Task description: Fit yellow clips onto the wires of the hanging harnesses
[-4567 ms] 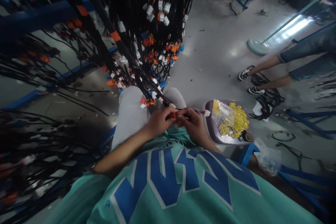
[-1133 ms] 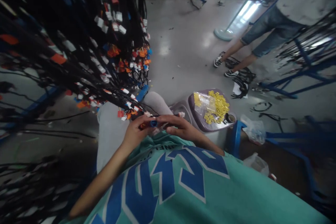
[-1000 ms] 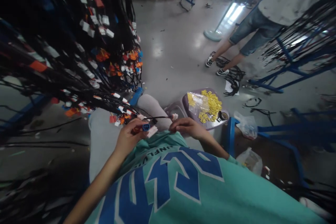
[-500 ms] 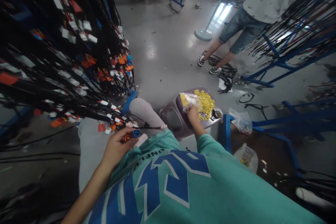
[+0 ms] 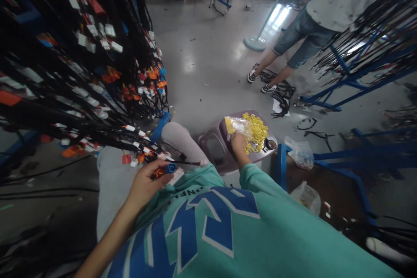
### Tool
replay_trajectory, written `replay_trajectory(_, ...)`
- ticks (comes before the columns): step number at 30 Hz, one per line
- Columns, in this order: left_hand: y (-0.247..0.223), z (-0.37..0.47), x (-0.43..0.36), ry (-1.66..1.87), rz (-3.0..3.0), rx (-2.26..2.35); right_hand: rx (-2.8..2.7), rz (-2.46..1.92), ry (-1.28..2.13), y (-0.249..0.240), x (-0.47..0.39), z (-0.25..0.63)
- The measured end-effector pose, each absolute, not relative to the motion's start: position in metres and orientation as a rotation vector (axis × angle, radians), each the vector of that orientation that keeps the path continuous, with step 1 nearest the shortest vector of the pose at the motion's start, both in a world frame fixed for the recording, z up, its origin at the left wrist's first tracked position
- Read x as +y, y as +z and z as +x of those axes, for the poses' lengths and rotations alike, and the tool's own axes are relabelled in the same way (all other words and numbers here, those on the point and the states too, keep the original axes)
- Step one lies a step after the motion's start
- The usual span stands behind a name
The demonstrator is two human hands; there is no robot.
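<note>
My left hand [image 5: 147,184] is closed around a small blue connector [image 5: 170,167] above my lap. Orange connectors show beside its fingers, and a white connector [image 5: 176,175] lies just right of the fingertips. To the right, my right hand [image 5: 239,142] is at the lower edge of a clear plastic bag [image 5: 239,127] with yellow pieces in it. That hand's fingers are hidden at the bag, so their grip cannot be made out. Loose small yellow plastic parts [image 5: 257,129] are heaped beside the bag on a purple-grey plastic stool [image 5: 217,166].
A roll of tape [image 5: 271,144] lies on the stool's right edge. Dense cable bundles with white and orange connectors [image 5: 153,74] hang at the left. A person [image 5: 301,37] stands ahead right, near a blue rack [image 5: 342,82]. A plastic bag [image 5: 299,152] lies right of the stool.
My right hand has shifted slightly left and its fingers show less at the bag. The blue connector in my left hand has turned a little. The camera view has moved slightly.
</note>
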State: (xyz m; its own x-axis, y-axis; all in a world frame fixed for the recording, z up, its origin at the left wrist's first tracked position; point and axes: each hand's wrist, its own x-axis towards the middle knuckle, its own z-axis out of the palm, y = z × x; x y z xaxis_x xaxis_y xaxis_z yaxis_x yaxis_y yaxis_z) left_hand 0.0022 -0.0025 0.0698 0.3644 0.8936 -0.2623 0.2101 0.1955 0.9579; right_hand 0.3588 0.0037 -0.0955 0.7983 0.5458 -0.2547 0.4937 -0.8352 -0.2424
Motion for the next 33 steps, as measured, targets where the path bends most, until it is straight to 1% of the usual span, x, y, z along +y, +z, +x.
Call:
replay_trajectory(6, 0.068, 0.000, -0.002, 0.660, 1.368, 1.119, -0.808, -2.734, 0.477, -0.097, 0.000, 0.360)
replay_trajectory(14, 0.065, 0.000, -0.002, 0.652, 1.362, 1.099, -0.660, -2.466, 0.496, -0.093, -0.013, 0.362)
replay_trajectory(18, 0.065, 0.001, -0.002, 0.673, 1.372, 1.101, -0.500, -2.266, 0.592, -0.087, -0.028, 0.355)
replay_trajectory(23, 0.064, 0.005, -0.005, 0.703, 1.356, 1.098, -0.416, -1.984, 0.790, -0.069, -0.057, 0.341)
replay_trajectory(26, 0.061, 0.008, -0.007, 0.745, 1.334, 1.056, -0.420, -1.845, 0.910, -0.048, -0.065, 0.330)
replay_trajectory(28, 0.059, 0.009, -0.008, 0.758, 1.326, 1.029, -0.453, -1.749, 0.977, -0.023, -0.065, 0.317)
replay_trajectory(33, 0.054, 0.014, -0.012, 0.780, 1.326, 1.008, -0.820, -1.321, 1.051, 0.070, -0.062, 0.262)
